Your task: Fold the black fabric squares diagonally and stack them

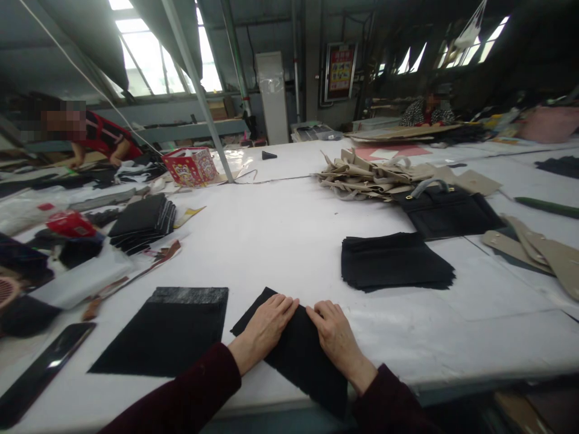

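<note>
A black fabric piece lies aslant at the front of the white table, its lower corner reaching past the table edge. My left hand is closed on its upper edge, fingertips together near the middle. Just to the right, my right hand grips the same edge with curled fingers; the thumb is mostly hidden. To the left of my hands lies a flat black panel with a greyish strip along its top. A stack of black fabric pieces sits beyond my right hand.
A phone lies at the left front. Behind it are a folded black stack and a red patterned box. On the right are a black bag, beige pieces and a white table seam. Two people are farther back.
</note>
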Action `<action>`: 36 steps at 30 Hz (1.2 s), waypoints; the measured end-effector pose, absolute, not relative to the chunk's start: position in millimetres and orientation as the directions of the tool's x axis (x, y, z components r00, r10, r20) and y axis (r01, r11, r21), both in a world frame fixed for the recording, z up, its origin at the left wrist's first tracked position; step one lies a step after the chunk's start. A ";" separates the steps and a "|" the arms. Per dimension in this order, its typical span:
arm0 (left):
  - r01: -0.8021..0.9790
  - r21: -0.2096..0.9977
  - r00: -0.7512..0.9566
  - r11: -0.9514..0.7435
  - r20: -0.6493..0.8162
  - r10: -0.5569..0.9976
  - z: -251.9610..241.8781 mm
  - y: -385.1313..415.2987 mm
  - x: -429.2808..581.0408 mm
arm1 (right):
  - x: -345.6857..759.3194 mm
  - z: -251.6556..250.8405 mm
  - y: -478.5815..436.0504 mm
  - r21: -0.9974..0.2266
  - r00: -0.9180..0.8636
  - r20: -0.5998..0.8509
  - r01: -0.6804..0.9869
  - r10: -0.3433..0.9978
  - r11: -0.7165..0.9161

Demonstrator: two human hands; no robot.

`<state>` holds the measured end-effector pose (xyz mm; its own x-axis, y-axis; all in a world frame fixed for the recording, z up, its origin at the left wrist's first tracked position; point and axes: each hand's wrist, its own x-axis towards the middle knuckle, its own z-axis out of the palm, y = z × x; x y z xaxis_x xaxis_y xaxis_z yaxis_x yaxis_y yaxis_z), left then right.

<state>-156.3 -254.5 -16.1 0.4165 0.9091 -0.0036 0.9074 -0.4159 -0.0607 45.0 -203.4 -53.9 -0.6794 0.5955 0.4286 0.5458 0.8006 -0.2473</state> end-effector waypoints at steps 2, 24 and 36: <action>0.908 -0.087 0.411 -0.410 -0.010 0.912 -15.7 -255.2 -153.0 | 48.2 -53.6 -203.9 -0.258 -0.685 0.424 0.536 0.592 0.804; 0.886 -0.062 0.459 -0.459 -0.021 0.888 -14.9 -255.4 -128.1 | 83.0 -54.9 -206.5 -0.272 -0.699 0.411 0.519 0.586 0.810; 0.866 -0.090 0.492 -0.491 -0.016 0.871 -14.6 -254.5 -115.6 | 98.0 -50.4 -210.2 -0.309 -0.715 0.354 0.519 0.603 0.797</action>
